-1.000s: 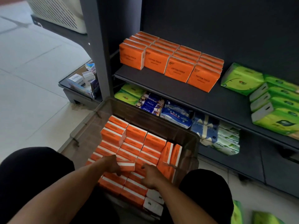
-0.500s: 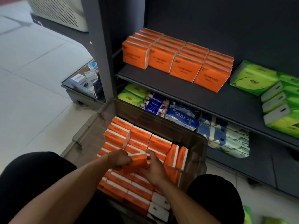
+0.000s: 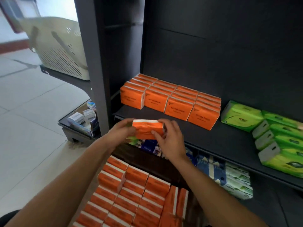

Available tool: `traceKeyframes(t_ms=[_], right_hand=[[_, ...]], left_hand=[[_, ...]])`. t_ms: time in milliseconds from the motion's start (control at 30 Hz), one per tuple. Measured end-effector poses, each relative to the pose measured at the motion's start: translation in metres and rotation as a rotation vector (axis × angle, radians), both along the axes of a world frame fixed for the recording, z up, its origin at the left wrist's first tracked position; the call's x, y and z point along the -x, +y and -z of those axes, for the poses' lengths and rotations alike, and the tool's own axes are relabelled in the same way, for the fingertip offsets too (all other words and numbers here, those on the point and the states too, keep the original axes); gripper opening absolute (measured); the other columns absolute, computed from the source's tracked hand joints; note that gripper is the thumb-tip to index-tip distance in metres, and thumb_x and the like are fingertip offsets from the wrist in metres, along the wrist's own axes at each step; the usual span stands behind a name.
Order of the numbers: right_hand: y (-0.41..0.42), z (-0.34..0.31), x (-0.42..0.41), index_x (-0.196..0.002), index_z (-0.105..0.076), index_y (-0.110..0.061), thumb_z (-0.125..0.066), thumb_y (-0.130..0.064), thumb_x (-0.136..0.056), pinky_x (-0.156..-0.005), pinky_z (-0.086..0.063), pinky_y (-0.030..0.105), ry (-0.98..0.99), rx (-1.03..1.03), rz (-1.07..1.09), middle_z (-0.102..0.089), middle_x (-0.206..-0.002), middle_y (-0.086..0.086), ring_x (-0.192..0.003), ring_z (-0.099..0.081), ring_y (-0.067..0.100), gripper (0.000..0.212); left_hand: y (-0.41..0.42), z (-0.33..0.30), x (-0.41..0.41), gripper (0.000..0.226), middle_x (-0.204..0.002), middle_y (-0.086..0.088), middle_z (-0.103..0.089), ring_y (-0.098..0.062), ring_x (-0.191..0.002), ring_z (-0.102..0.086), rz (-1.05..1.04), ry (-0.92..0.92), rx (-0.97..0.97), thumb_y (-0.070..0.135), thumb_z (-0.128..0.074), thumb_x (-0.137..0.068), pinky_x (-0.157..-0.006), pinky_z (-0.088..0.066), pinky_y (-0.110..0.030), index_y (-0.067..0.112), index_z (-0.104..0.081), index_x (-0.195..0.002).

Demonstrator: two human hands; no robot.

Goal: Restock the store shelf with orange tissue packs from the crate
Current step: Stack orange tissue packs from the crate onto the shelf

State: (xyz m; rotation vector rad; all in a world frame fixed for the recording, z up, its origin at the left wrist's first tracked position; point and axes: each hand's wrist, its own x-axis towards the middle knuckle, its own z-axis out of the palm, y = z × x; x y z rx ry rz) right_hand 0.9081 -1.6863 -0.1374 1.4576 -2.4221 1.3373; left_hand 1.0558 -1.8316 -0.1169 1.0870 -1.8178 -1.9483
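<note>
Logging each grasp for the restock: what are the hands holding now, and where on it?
One orange tissue pack, gripped at its two short ends: left hand on the left end, right hand on the right.

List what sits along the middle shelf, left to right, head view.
Shelf upright → block of orange tissue packs → single green pack → stacked green packs.

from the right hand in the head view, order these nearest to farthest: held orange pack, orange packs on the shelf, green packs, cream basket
1. Held orange pack: gripped by the right hand itself.
2. Orange packs on the shelf: just above and behind it.
3. Green packs: far right of the shelf.
4. Cream basket: upper left, beyond the shelf post.
</note>
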Motion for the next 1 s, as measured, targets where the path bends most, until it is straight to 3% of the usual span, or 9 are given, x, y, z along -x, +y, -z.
traceKeyframes(t_ms=[133, 233, 300, 367, 433, 500, 767, 1000], right_hand=[[-0.035, -0.014, 0.037, -0.122, -0.055, -0.03, -0.071, -0.032, -0.09, -0.074, -0.055, 0.04, -0.063, 0.102, 0.108, -0.051, -0.106, -0.007, -0.079, -0.057, 0.014, 0.036], [-0.055, -0.01, 0.053, -0.124, -0.054, -0.028, -0.07, -0.026, -0.09, -0.083, -0.053, 0.039, -0.106, 0.069, 0.167, -0.051, -0.105, -0.003, -0.088, -0.054, 0.014, 0.037], [-0.065, -0.005, 0.059, -0.127, -0.054, -0.024, -0.069, -0.023, -0.091, -0.088, -0.049, 0.034, -0.107, 0.062, 0.192, -0.05, -0.108, -0.002, -0.095, -0.051, 0.013, 0.039], [-0.074, -0.003, 0.061, -0.128, -0.053, -0.024, -0.069, -0.02, -0.091, -0.088, -0.048, 0.032, -0.123, 0.081, 0.204, -0.048, -0.11, -0.002, -0.095, -0.053, 0.013, 0.04], [-0.084, -0.001, 0.06, -0.128, -0.051, -0.025, -0.067, -0.018, -0.092, -0.085, -0.05, 0.03, -0.146, 0.096, 0.2, -0.044, -0.111, -0.002, -0.09, -0.058, 0.017, 0.04], [-0.092, 0.001, 0.06, -0.129, -0.05, -0.025, -0.066, -0.017, -0.093, -0.083, -0.048, 0.028, -0.147, 0.1, 0.2, -0.043, -0.113, -0.002, -0.091, -0.059, 0.018, 0.04], [-0.107, 0.008, 0.065, -0.139, -0.044, -0.025, -0.062, -0.017, -0.095, -0.093, -0.052, 0.041, -0.179, 0.083, 0.216, -0.046, -0.127, 0.006, -0.095, -0.062, 0.027, 0.048], [-0.092, 0.008, 0.06, -0.155, -0.022, -0.03, -0.063, -0.005, -0.093, -0.094, -0.055, 0.035, -0.307, 0.092, 0.131, -0.04, -0.131, -0.006, -0.094, -0.061, 0.01, 0.078]], left_hand=[[-0.028, -0.021, 0.035, 0.043, -0.107, -0.001, -0.064, -0.019, -0.105, -0.061, -0.172, 0.199, 0.045, 0.013, -0.06, -0.093, -0.088, -0.052, -0.038, 0.025, -0.051, -0.134], [-0.055, -0.019, 0.058, 0.05, -0.11, 0.011, -0.061, -0.012, -0.105, -0.058, -0.238, 0.194, 0.22, 0.014, -0.068, -0.087, -0.098, -0.047, -0.036, 0.033, -0.046, -0.127], [-0.075, -0.014, 0.069, 0.071, -0.128, 0.006, -0.057, -0.016, -0.122, -0.052, -0.246, 0.128, 0.37, 0.024, -0.076, -0.077, -0.11, -0.04, -0.04, 0.038, -0.04, -0.137], [-0.09, -0.012, 0.075, 0.101, -0.154, -0.007, -0.034, -0.026, -0.141, -0.033, -0.275, 0.0, 0.447, 0.026, -0.078, -0.075, -0.118, -0.028, -0.043, 0.031, -0.017, -0.155], [-0.107, -0.011, 0.082, 0.118, -0.16, -0.008, -0.023, -0.026, -0.146, -0.025, -0.267, -0.021, 0.414, 0.018, -0.082, -0.076, -0.12, -0.023, -0.04, 0.022, 0.003, -0.157], [-0.122, -0.01, 0.087, 0.125, -0.158, -0.006, -0.031, -0.023, -0.143, -0.033, -0.218, 0.014, 0.372, 0.011, -0.083, -0.074, -0.117, -0.027, -0.037, 0.02, 0.011, -0.156], [-0.146, 0.004, 0.095, 0.113, -0.154, -0.005, -0.036, -0.021, -0.137, -0.039, -0.167, 0.025, 0.423, 0.014, -0.082, -0.077, -0.106, -0.033, -0.028, 0.022, -0.003, -0.157], [-0.147, 0.009, 0.095, 0.127, -0.159, -0.005, -0.026, -0.025, -0.144, -0.03, -0.154, -0.065, 0.48, 0.024, -0.082, -0.079, -0.119, -0.026, -0.044, 0.028, 0.022, -0.152]])
